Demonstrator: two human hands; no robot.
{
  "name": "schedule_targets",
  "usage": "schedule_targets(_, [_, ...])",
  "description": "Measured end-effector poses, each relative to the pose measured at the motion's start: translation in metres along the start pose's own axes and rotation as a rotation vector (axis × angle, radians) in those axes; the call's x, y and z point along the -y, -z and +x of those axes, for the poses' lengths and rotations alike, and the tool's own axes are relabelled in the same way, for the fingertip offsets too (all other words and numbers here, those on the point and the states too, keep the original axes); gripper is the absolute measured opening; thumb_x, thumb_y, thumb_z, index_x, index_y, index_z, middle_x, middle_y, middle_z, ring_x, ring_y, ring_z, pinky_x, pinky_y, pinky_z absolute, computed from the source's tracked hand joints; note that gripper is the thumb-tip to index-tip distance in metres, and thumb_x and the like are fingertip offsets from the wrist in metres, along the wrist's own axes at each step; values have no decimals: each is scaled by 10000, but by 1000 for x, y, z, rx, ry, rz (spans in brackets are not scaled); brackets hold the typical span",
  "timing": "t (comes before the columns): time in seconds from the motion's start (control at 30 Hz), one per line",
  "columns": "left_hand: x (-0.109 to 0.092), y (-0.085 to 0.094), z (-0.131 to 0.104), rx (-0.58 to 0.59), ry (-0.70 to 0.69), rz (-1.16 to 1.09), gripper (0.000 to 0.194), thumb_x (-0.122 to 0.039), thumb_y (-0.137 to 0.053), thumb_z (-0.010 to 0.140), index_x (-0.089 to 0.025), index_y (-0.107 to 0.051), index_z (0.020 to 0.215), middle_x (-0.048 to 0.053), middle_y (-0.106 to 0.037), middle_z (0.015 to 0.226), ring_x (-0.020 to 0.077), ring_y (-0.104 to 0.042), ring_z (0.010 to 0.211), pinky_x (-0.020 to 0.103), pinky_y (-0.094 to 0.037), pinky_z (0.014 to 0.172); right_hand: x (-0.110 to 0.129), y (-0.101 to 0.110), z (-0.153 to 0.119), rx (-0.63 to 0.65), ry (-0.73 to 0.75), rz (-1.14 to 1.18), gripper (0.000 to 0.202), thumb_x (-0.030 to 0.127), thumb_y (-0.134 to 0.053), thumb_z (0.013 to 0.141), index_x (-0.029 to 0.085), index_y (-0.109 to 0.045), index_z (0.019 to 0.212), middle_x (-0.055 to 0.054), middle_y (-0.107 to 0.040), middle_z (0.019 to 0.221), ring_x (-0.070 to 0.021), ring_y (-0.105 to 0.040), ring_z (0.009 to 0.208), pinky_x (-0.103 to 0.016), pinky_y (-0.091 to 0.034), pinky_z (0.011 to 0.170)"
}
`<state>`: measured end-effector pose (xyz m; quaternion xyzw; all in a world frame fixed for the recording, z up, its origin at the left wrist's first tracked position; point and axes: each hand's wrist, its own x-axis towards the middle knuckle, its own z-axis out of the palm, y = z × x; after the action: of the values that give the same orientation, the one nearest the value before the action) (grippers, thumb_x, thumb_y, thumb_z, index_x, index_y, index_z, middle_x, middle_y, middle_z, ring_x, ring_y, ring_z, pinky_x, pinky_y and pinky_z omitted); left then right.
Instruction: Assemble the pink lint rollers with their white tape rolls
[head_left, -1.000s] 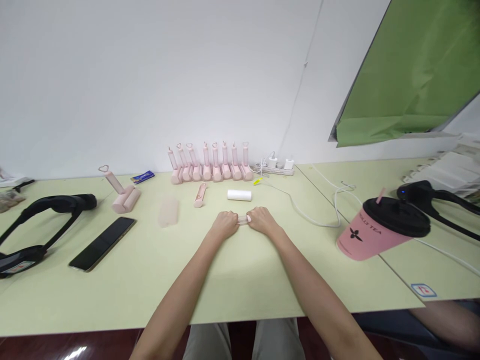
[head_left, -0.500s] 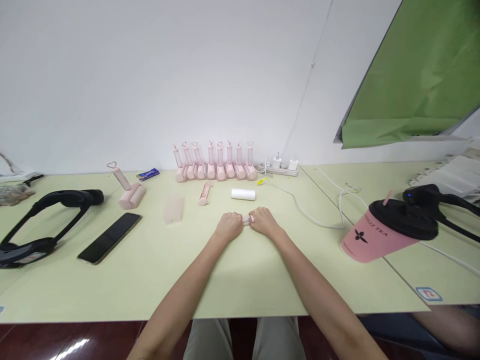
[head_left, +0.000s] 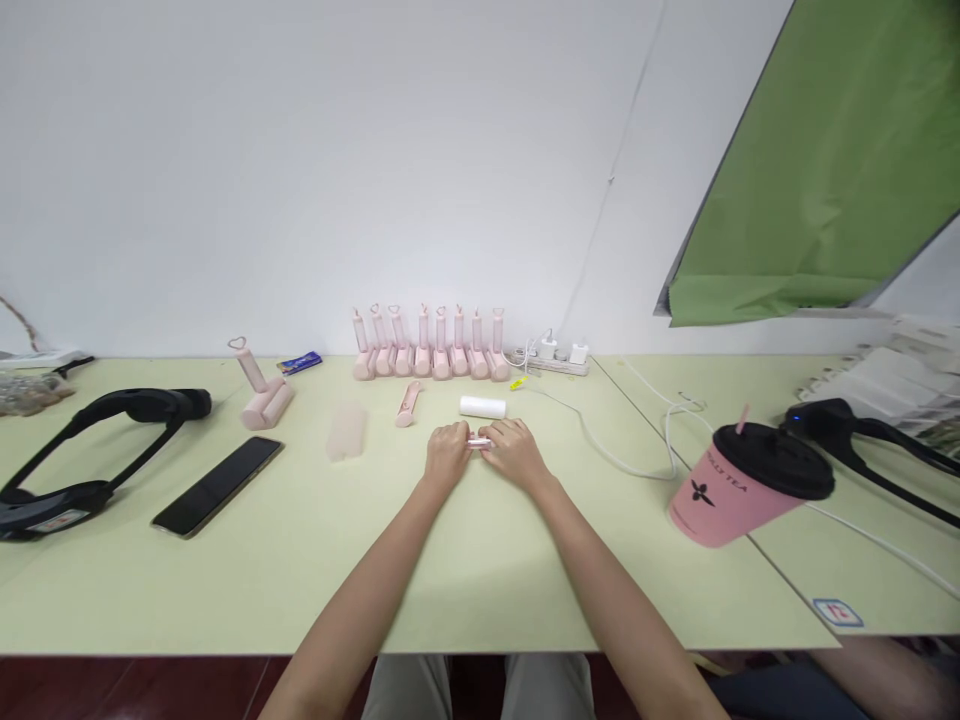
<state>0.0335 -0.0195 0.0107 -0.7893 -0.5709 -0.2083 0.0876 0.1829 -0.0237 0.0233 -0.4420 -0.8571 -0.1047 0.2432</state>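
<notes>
Over the middle of the table, my left hand (head_left: 448, 453) and my right hand (head_left: 513, 454) grip a small pale pink and white plastic part (head_left: 479, 442) between them. Its ends are covered by my fingers, which are closed on both sides. Just beyond my hands lies a white cylinder (head_left: 483, 407). To its left rests a pink handle-shaped shell (head_left: 409, 404) with its hollow side showing. Farther left is a flat, pale pink translucent piece (head_left: 346, 434).
Several pink handheld devices (head_left: 441, 362) with wrist loops stand along the wall. A similar pink device (head_left: 266, 402), a phone (head_left: 218, 486) and a black headset (head_left: 105, 400) are at left. A power strip (head_left: 559, 366), white cable (head_left: 600, 450) and tilted pink cup (head_left: 720, 495) are at right.
My hands have changed their hold on the plastic part, which now shows a different side. My right fingers reach farther over it. The camera view has shifted slightly.
</notes>
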Motion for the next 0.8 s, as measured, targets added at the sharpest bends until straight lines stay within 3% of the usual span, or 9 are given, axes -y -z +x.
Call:
schedule_targets(0.1, [1, 7, -1, -227, 92, -23, 284, -270, -449, 800, -184, -443, 1070, 121, -517, 1110, 238, -455, 1077, 388, -308, 915, -6, -1, -1, -57, -52, 46, 209, 339, -466, 834, 223, -578, 968, -39, -630, 888, -161, -508, 864, -277, -267, 784])
schedule_targets(0.17, [4, 7, -1, -323, 177, -35, 364, -253, -463, 783, -167, -393, 1129, 147, -434, 1209, 262, -379, 1159, 421, -264, 950, -19, -3, -5, -139, -186, 59, 252, 386, -462, 833, 215, -582, 972, -50, -633, 903, -169, -506, 863, -284, -265, 783])
schedule_targets(0.3, [21, -5, 4, -396, 345, -174, 372, -220, -469, 761, -159, -366, 1113, 134, -415, 1192, 258, -361, 1157, 420, -291, 924, -55, -8, -19, -275, -586, -38, 303, 399, -437, 834, 177, -586, 976, -99, -618, 942, -212, -481, 889, -318, -270, 766])
schedule_targets(0.4, [38, -17, 8, -380, 500, -377, 315, -181, -486, 731, -161, -397, 1032, 91, -466, 1073, 228, -419, 1061, 377, -346, 873, -70, -11, -29, -219, -762, -175, 285, 382, -464, 812, 177, -606, 950, -124, -581, 1012, -251, -439, 961, -375, -258, 801])
schedule_targets(0.5, [46, -21, 10, -413, 595, -498, 225, -125, -463, 724, -169, -441, 944, 64, -481, 989, 202, -444, 981, 342, -364, 842, -64, -9, -29, -206, -740, -264, 325, 341, -487, 796, 184, -554, 1073, -131, -495, 1169, -267, -373, 1071, -434, -206, 887])
schedule_targets(0.63, [45, -15, 9, -528, 512, -411, 230, -79, -445, 715, -193, -482, 912, 51, -464, 989, 202, -435, 960, 335, -362, 818, -35, -6, -8, -269, -561, -242, 383, 296, -428, 826, 222, -454, 1201, -108, -415, 1275, -248, -329, 1145, -441, -144, 967])
schedule_targets(0.8, [64, -10, 12, -537, 533, -294, 303, -53, -457, 696, -188, -488, 966, 70, -429, 1059, 223, -417, 1010, 345, -360, 822, -9, -22, 47, -59, -455, -94, 457, 455, -424, 806, 361, -379, 1251, -38, -336, 1349, -281, -223, 1243, -550, -94, 960])
